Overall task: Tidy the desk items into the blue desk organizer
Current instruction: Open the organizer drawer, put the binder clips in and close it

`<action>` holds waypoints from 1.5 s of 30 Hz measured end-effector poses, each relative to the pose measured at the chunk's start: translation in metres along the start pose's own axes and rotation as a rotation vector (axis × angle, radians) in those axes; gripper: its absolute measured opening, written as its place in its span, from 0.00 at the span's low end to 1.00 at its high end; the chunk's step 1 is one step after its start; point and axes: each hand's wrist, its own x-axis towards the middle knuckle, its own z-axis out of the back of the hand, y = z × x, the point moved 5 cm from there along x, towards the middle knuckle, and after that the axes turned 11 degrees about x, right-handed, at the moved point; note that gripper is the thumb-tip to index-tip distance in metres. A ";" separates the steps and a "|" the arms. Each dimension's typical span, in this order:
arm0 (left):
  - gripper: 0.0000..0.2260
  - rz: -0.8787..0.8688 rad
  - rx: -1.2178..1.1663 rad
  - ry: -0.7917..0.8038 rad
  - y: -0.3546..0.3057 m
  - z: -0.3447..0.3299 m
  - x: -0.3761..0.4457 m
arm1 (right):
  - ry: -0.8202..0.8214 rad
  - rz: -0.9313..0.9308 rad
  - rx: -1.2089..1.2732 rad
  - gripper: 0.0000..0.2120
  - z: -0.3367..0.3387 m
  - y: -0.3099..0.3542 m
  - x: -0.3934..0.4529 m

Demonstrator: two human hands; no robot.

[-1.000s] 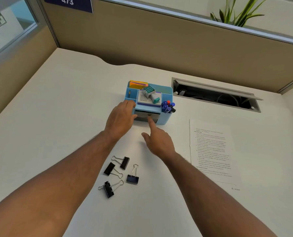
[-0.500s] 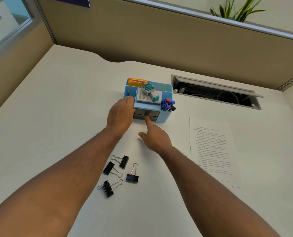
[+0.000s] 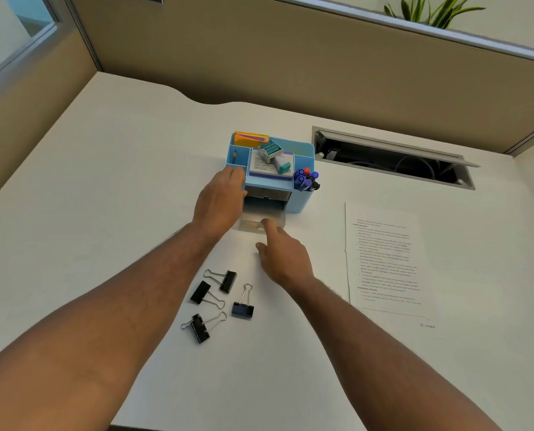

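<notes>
Right hand (image 3: 285, 256) touching drawer (image 3: 264, 217) front.

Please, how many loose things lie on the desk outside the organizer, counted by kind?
Black binder clips: 4
Printed paper sheet: 1
Total: 5

Right hand (image 3: 285, 259) at open drawer (image 3: 264, 214)
</notes>
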 end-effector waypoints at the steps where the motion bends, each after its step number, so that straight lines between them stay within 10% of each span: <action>1: 0.15 -0.005 -0.013 0.008 0.001 0.000 -0.002 | -0.010 0.016 -0.008 0.16 -0.001 0.000 -0.004; 9: 0.18 -0.079 -0.208 -0.015 0.014 0.010 -0.050 | -0.050 0.119 0.041 0.16 -0.001 0.006 -0.026; 17: 0.15 -0.293 -0.262 0.531 0.042 -0.027 -0.118 | 0.302 0.548 -0.157 0.23 -0.037 0.006 -0.078; 28: 0.25 -0.376 -0.167 0.654 0.028 -0.027 -0.128 | 0.221 0.579 -0.210 0.12 -0.043 0.000 -0.084; 45: 0.20 -0.080 -0.297 0.096 -0.014 0.005 -0.069 | -0.221 0.247 0.020 0.11 0.031 0.001 -0.024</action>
